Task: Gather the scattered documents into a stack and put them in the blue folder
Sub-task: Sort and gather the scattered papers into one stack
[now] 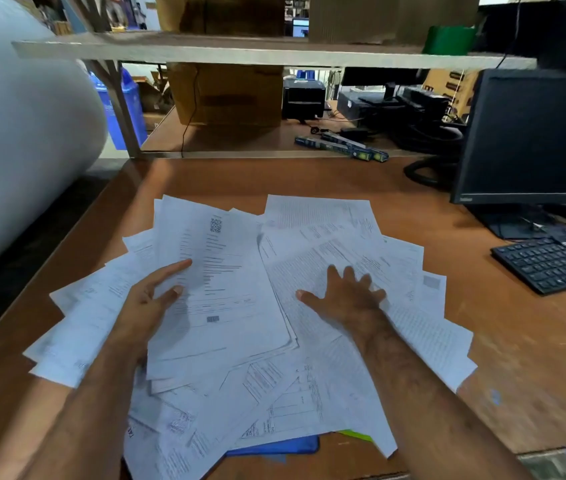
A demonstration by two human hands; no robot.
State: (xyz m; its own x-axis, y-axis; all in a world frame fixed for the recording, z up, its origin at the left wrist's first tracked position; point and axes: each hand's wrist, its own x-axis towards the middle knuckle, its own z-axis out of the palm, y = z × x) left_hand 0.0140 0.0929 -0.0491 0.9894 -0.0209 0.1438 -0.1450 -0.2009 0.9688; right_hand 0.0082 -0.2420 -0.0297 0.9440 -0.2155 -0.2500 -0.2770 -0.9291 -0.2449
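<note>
White printed documents point(326, 375) lie fanned out across the brown desk point(517, 358). My left hand point(151, 299) grips a small sheaf of sheets point(226, 306) at its left edge, thumb on top, lifted slightly over the pile. To the right, my right hand point(347, 296) rests flat with fingers spread on the loose papers. The blue folder point(285, 446) lies under the pile near the desk's front edge, with only a corner showing. A green sheet edge point(357, 435) peeks out beside it.
A black keyboard point(551, 259) and a dark monitor point(534, 136) stand at the right. Beyond the desk are a lower shelf with cardboard boxes point(229, 95), a printer point(304, 98) and cables. A large white roll point(14, 133) fills the left side.
</note>
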